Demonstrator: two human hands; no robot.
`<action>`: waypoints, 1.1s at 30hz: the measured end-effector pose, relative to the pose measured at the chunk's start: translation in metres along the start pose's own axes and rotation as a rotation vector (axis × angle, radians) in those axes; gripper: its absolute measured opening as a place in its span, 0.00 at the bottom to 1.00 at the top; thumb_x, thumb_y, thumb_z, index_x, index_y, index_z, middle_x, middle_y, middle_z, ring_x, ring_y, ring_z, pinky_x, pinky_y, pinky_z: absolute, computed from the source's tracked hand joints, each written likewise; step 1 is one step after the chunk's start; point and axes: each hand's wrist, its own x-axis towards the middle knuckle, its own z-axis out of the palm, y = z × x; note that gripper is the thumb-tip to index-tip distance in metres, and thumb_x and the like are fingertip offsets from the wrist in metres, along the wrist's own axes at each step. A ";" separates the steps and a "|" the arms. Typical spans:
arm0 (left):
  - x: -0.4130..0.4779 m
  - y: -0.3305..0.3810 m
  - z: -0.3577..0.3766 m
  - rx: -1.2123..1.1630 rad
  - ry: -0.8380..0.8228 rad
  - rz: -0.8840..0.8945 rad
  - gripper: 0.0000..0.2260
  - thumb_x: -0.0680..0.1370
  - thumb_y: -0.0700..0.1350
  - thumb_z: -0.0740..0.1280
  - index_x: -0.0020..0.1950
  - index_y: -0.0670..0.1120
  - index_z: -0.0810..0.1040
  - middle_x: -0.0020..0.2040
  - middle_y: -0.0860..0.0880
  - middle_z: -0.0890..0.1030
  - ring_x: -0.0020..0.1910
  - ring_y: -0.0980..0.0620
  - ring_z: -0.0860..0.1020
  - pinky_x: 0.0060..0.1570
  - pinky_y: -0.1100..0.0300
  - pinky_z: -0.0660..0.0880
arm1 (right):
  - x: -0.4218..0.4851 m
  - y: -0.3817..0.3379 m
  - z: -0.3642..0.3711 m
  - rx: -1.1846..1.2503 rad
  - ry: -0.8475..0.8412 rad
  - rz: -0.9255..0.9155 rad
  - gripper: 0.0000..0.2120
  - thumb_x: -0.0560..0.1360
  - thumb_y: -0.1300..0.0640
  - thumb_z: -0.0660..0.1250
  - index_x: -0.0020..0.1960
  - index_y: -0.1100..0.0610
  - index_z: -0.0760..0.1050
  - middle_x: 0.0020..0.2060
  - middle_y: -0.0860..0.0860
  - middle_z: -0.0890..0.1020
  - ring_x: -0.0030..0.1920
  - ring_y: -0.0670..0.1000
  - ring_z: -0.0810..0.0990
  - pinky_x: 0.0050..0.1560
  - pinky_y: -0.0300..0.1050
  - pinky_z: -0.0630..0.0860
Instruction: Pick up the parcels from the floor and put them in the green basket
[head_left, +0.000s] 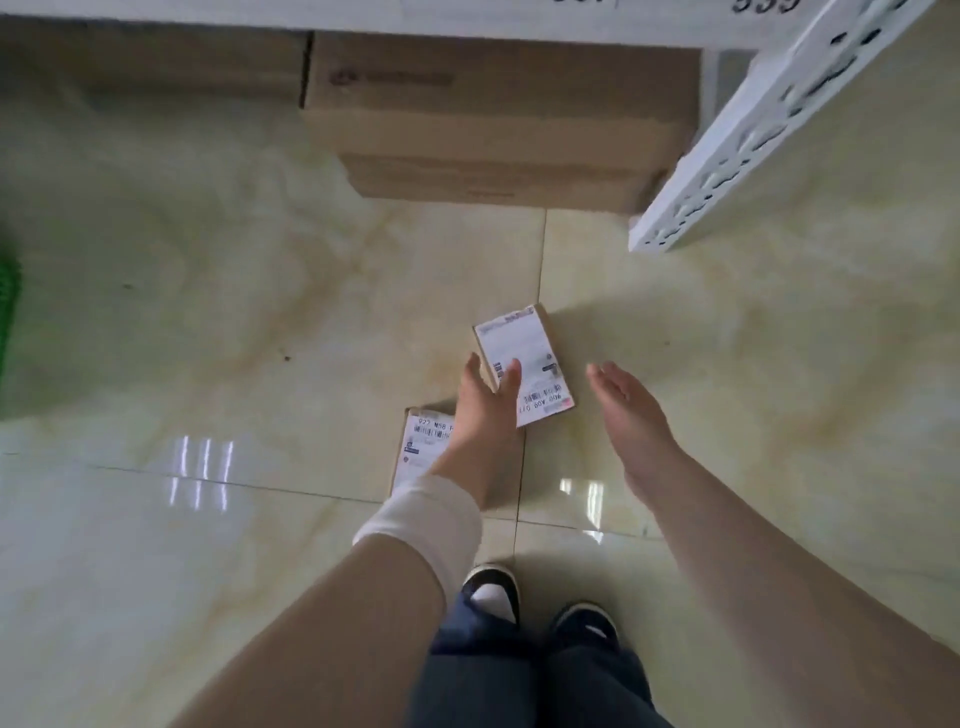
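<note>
Floor (208, 338) of glossy pale tile, two small label-topped parcels lying flat on it at centre frame. Far parcel (530, 348) sits skewed, and its near left corner is covered by the left hand (485, 410). Near parcel (418, 452) lies just beside it on the left; its right part is hidden under the left wrist and the white wrist wrap (431, 514), and whether the two parcels touch cannot be told. Left grip is wide, fingers straight and spread over the far parcel's left edge and label, holding nothing; contact with the parcel is not clear. Right hand (631, 410) is just right of the far parcel, apart from it, palm turned inward, fingers relaxed and extended, grip unclosed and empty. Green basket (8, 312) shows only as a sliver at the left frame edge, well apart from the parcels, with bare tile between. Large cardboard box (493, 124) stands beyond the parcels under a white shelf. White slotted shelf upright (779, 130) slants down on the right. Dark shoes (493, 592) stand just behind the parcels.
</note>
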 end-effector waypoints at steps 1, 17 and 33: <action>0.022 -0.003 0.004 -0.046 0.057 0.008 0.28 0.80 0.53 0.56 0.76 0.46 0.50 0.76 0.47 0.61 0.73 0.46 0.63 0.69 0.54 0.61 | 0.024 0.005 0.008 -0.035 -0.008 -0.021 0.28 0.78 0.44 0.58 0.73 0.56 0.63 0.71 0.51 0.69 0.70 0.52 0.67 0.63 0.44 0.64; 0.055 -0.025 0.032 -0.291 0.035 -0.010 0.20 0.79 0.57 0.53 0.68 0.50 0.65 0.57 0.47 0.79 0.50 0.48 0.79 0.49 0.50 0.79 | 0.065 0.027 0.029 0.036 -0.116 -0.078 0.12 0.78 0.42 0.55 0.51 0.44 0.76 0.46 0.47 0.83 0.48 0.50 0.82 0.49 0.47 0.79; -0.339 0.034 -0.145 -0.377 0.005 -0.019 0.21 0.79 0.58 0.51 0.70 0.51 0.65 0.63 0.42 0.76 0.58 0.45 0.77 0.57 0.48 0.76 | -0.349 -0.095 -0.018 0.120 -0.159 -0.008 0.23 0.77 0.42 0.58 0.70 0.49 0.68 0.55 0.49 0.82 0.52 0.48 0.83 0.49 0.45 0.80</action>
